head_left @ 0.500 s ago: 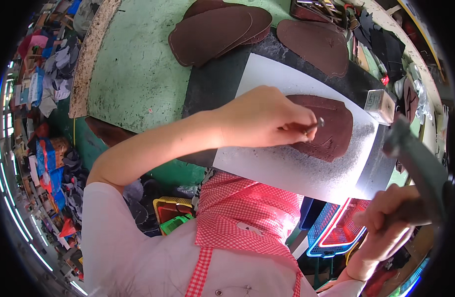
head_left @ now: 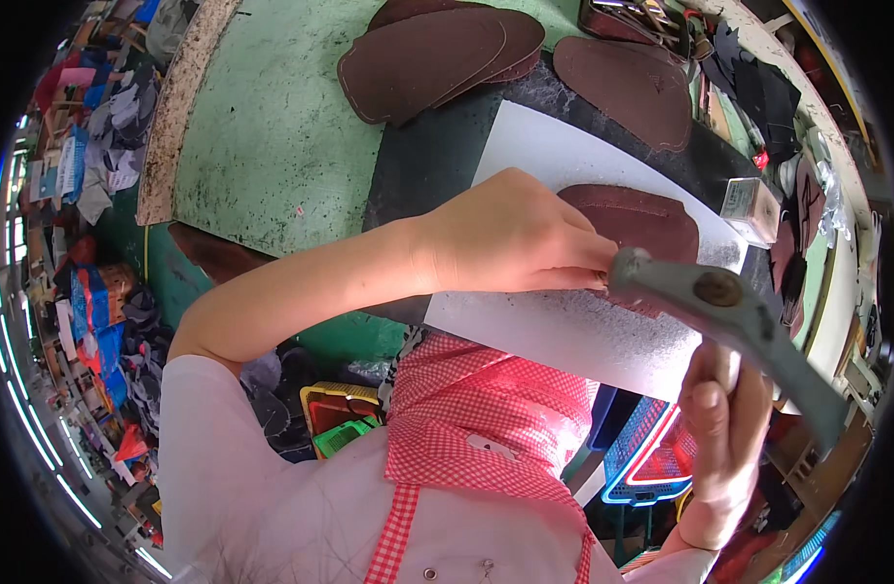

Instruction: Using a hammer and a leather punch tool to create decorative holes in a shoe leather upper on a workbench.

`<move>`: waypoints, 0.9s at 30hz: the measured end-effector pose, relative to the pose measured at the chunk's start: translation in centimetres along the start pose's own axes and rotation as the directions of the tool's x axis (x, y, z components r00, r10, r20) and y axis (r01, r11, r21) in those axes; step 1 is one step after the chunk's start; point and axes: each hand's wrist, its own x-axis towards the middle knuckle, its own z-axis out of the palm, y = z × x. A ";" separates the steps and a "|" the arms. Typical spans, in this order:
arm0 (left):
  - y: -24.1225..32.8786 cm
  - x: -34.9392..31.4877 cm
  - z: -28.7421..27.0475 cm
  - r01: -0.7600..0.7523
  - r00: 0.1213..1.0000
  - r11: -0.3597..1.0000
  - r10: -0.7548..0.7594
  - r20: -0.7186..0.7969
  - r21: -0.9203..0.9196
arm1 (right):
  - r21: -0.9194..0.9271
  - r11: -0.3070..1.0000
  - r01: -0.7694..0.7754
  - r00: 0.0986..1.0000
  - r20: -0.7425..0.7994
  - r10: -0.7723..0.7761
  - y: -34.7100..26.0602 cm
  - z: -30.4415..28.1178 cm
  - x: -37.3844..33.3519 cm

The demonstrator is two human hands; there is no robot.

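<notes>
The leather [head_left: 651, 219], dark brown, is laid flat on a white sheet [head_left: 554, 336] and partly covered by the left hand [head_left: 534, 238] and the hammer [head_left: 758, 321]; its long axis cannot be told, though its far edge is seen to slope down toward the right. It would probably be found light, fairly stiff yet bendable, not fragile, and best taken by its bare right edge. A small tool seems to be pinched in the bent left fingers over the leather, but it is almost wholly hidden. The hammer's handle is gripped by the right hand [head_left: 729, 438], closed beneath the head. The head is pointed with its round face to the upper left, at the left fingertips, and its narrow end to the lower right; whether contact is made cannot be told. The hammer is judged heavy and hard, to be held by the handle. The sheet is spread over a black mat [head_left: 408, 185] on a green table [head_left: 272, 127]; a box [head_left: 748, 209] is set by its right corner, and beyond it a leather stack [head_left: 427, 63] is laid
</notes>
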 end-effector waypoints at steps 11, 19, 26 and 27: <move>-1.4 9.0 1.5 0.173 0.961 0.824 -0.262 -0.093 -0.540 | 0.264 0.939 -0.219 0.969 -0.054 0.241 6.5 -3.9 -2.4; -1.8 21.0 7.7 -0.129 0.923 0.991 0.109 -0.368 -0.030 | 0.288 0.957 -0.020 0.986 -0.150 0.066 9.4 -4.3 -4.9; 0.4 14.3 3.3 0.342 0.926 0.407 -0.298 0.231 -0.847 | 0.248 0.927 -0.283 0.957 0.002 0.291 10.2 -5.2 -4.7; 0.8 13.1 2.8 0.407 0.896 0.367 -0.337 0.288 -0.836 | 0.302 0.914 -0.270 0.958 -0.015 0.287 10.6 -4.9 -4.5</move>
